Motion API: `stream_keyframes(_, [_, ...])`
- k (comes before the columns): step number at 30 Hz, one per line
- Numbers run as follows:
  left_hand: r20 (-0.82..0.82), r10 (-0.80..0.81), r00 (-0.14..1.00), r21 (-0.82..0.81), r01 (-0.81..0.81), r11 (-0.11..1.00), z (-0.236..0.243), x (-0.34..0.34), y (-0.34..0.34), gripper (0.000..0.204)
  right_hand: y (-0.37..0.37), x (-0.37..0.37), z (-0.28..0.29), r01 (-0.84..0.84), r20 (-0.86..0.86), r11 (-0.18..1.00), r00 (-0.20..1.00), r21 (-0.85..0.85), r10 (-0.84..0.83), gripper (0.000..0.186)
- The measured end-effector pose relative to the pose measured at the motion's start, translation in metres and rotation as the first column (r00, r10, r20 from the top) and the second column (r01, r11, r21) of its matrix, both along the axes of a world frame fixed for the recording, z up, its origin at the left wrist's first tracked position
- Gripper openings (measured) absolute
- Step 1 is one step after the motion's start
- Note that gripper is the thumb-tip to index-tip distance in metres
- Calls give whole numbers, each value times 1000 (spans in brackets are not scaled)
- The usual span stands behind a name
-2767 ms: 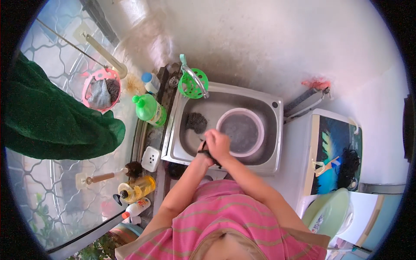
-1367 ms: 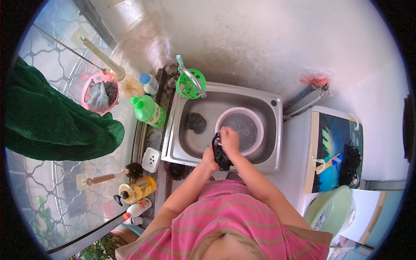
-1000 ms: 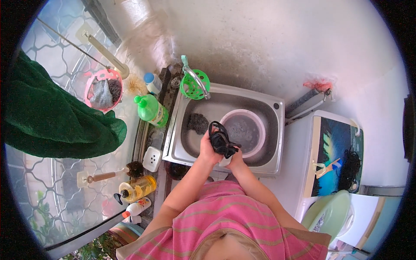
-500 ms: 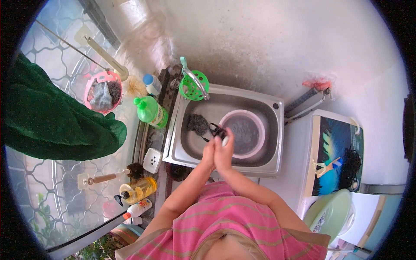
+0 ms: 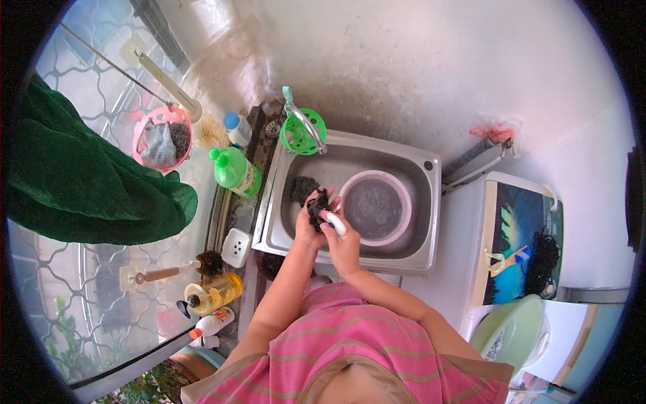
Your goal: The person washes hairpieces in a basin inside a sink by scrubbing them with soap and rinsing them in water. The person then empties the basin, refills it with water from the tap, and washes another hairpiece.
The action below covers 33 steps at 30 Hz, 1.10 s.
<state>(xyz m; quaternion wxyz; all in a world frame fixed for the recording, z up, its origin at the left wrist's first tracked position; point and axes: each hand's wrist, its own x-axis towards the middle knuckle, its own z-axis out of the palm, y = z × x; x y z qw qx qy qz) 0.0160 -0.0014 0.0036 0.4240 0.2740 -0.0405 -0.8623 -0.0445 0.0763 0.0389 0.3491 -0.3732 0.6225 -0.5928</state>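
The left grip (image 5: 307, 232) is now turned palm up and cupped around the black cloth (image 5: 317, 209), its fingertips showing past the bunched folds. Half a second ago both palms were pressed together, with the cloth poking out beyond the fingers and a strap trailing to the left; now the hands have parted slightly and the cloth sits gathered over the left fingers.

The right grip (image 5: 344, 250) pinches a white bar (image 5: 336, 224), which lies beside the cloth, its near end at the folds. The bar is much plainer to see than before, when only a bit of it showed between the palms.

Both hands are above the near part of the sink (image 5: 387, 153), a little left of where they were. The scrubber (image 5: 303, 188) in the sink was mostly in view half a second ago; the left fingers and cloth now hide its lower right part. The pink basin (image 5: 406, 202), to the right of the hands, has stayed put with its cloudy water, as have the tap (image 5: 311, 128) and green basket (image 5: 291, 138) at the back.
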Motion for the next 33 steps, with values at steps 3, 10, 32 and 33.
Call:
stream_keyframes(3, [-39,3,999,-38,-5,999,-11,-2,7,26,-3,-15,10,-65,137,997,989,32,60,32])
stream_keyframes(10, [27,-116,993,47,115,992,11,-26,43,42,-35,-45,-6,166,-524,986,838,-20,-152,42])
stream_keyframes(32, [-264,26,964,-270,-100,958,-17,-11,21,55,-15,-9,6,-234,-555,968,819,-91,146,53])
stream_keyframes(33, [-106,121,987,-448,-157,880,-6,-14,24,55,-20,-12,5,-250,-518,963,839,-96,166,54])
